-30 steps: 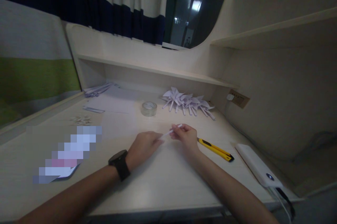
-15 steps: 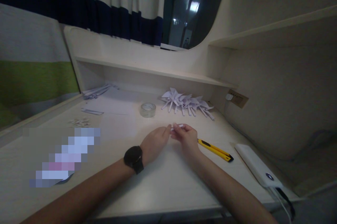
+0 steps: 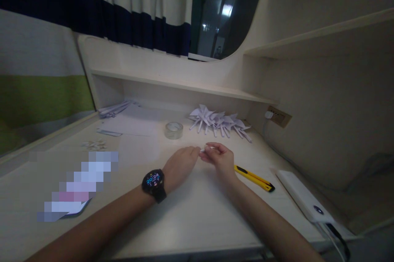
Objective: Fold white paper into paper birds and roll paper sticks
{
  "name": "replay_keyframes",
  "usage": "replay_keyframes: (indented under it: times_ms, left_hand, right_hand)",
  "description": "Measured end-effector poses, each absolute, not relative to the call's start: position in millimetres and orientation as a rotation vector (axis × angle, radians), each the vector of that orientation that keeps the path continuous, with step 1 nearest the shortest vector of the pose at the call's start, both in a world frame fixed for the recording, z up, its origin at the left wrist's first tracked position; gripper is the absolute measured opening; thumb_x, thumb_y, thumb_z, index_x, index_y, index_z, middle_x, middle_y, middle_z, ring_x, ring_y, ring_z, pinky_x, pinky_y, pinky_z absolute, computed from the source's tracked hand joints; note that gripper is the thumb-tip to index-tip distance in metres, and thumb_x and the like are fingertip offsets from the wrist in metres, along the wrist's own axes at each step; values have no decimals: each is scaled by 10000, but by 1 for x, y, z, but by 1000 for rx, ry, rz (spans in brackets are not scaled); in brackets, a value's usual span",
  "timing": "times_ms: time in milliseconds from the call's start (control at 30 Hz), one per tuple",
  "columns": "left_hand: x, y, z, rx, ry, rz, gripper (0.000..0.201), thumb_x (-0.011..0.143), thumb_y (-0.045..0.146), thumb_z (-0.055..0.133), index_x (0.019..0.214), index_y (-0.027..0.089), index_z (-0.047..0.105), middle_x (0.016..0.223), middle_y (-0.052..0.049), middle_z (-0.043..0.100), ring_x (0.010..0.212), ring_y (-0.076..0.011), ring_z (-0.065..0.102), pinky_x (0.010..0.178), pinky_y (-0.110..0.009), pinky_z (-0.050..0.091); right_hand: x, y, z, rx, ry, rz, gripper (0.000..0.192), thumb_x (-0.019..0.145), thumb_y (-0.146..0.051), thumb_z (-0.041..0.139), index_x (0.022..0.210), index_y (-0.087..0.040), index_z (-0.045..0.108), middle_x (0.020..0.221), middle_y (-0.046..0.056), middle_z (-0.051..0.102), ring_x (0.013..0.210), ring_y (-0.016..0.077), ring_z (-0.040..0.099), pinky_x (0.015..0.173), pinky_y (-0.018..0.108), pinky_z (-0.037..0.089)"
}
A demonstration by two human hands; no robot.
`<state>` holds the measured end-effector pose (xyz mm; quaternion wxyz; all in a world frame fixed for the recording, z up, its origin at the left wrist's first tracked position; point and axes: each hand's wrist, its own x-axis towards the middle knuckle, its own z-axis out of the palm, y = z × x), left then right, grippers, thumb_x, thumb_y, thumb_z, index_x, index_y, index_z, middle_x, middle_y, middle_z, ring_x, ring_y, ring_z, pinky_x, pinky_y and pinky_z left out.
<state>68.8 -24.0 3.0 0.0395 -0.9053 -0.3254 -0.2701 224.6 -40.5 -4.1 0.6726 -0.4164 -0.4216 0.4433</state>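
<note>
1. A small white paper piece (image 3: pixel 203 152) is pinched between the fingertips of the left hand (image 3: pixel 180 165) and the right hand (image 3: pixel 219 158), just above the tabletop (image 3: pixel 197 212) at its middle.
2. Each grip is closed on that piece; only a short white end shows between the fingers, the rest being hidden by them.
3. A second ago a longer, thin white strip was seen stretched between the hands; now it is drawn in to a short stub, and the left hand has been moved up close to the right.
4. From this it is judged that the strip is being rolled or folded up tight, though the exact form cannot be told in the dim light.
5. A black wristwatch (image 3: pixel 153 180) is worn on the left wrist, its lit face now turned towards the camera.
6. A yellow utility knife (image 3: pixel 254 178) lies just beside the right wrist, untouched.
7. A roll of clear tape (image 3: pixel 174 130) stands beyond the hands, and a row of folded white paper shapes (image 3: pixel 220 121) is laid out near the back wall.
8. Loose white sheets (image 3: pixel 132 124) lie to the left, and a white power bank (image 3: pixel 303 201) with a cable rests at the right edge.
9. A blurred patch at the left hides whatever lies there.
</note>
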Motion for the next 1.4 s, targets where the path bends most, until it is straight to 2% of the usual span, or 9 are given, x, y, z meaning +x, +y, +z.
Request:
replay_keyframes:
  times_ms: [167, 333, 533, 633, 733, 833, 1000, 1200, 1400]
  left_hand:
    - [60, -22, 16, -3132, -1045, -1018, 197, 869, 45, 375, 885, 167, 528, 847, -52, 647, 791, -174, 612, 704, -276, 452]
    - [46, -20, 25, -3454, -928, -859, 141, 912, 112, 355, 946, 182, 473, 853, -34, 646, 661, -131, 587, 607, -234, 427]
    - [49, -29, 24, -3160, -1044, -828, 267, 987, 311, 274, 916, 174, 493, 784, -60, 639, 696, -182, 604, 606, -270, 396]
    - [48, -21, 29, -3028, -1147, -830, 258, 959, 345, 354, 942, 173, 546, 765, -62, 657, 688, -198, 619, 580, -272, 375]
    - [31, 15, 41, -2887, -1293, -880, 243, 880, 370, 498, 998, 191, 612, 710, -42, 665, 670, -199, 616, 575, -265, 371]
    - [0, 75, 53, -2672, -1473, -878, 303, 883, 399, 462, 906, 192, 682, 735, -56, 686, 687, -200, 617, 581, -266, 360]
    - [-42, 175, 54, -2638, -1738, -745, 354, 795, 452, 556, 992, 197, 705, 867, -80, 712, 821, -237, 626, 656, -278, 379]
    - [-44, 228, 32, -2973, -1724, -641, 369, 705, 464, 637, 916, 172, 715, 882, -57, 733, 802, -209, 647, 669, -253, 427]
    - [-41, 242, 30, -3203, -1601, -627, 263, 692, 397, 637, 741, 144, 691, 747, -51, 715, 718, -187, 630, 641, -245, 430]
  right_hand:
    - [228, -44, 5, -969, -1082, 932, 306, 584, -380, 824, 726, -144, 690, 625, 64, 717, 566, 211, 696, 573, 314, 596]
    - [226, -50, 15, -1026, -1187, 894, 259, 582, -371, 816, 669, -154, 705, 547, 48, 692, 498, 188, 665, 522, 296, 574]
    - [212, -49, 18, -1048, -1163, 879, 248, 598, -371, 807, 664, -156, 701, 543, 51, 687, 483, 190, 654, 512, 312, 574]
    - [214, -47, 24, -1064, -1194, 876, 266, 618, -385, 792, 733, -160, 708, 584, 46, 701, 523, 197, 669, 541, 317, 579]
    - [242, -52, 33, -1165, -1399, 822, 317, 701, -408, 726, 929, -189, 711, 818, 59, 743, 682, 212, 702, 639, 332, 587]
    - [294, -64, 35, -1456, -1782, 551, 267, 782, -411, 638, 930, -207, 727, 946, 83, 734, 838, 246, 697, 744, 340, 567]
    - [375, -85, 8, -1843, -2106, 113, 359, 825, -418, 557, 1103, -230, 687, 1150, 103, 669, 1024, 272, 642, 904, 390, 508]
    - [396, -87, -24, -1972, -2084, 58, 387, 817, -449, 563, 1106, -225, 691, 1182, 112, 643, 1069, 282, 613, 944, 390, 492]
    - [394, -82, -27, -1913, -2086, 78, 319, 840, -471, 536, 974, -251, 725, 998, 100, 695, 883, 245, 680, 787, 311, 568]
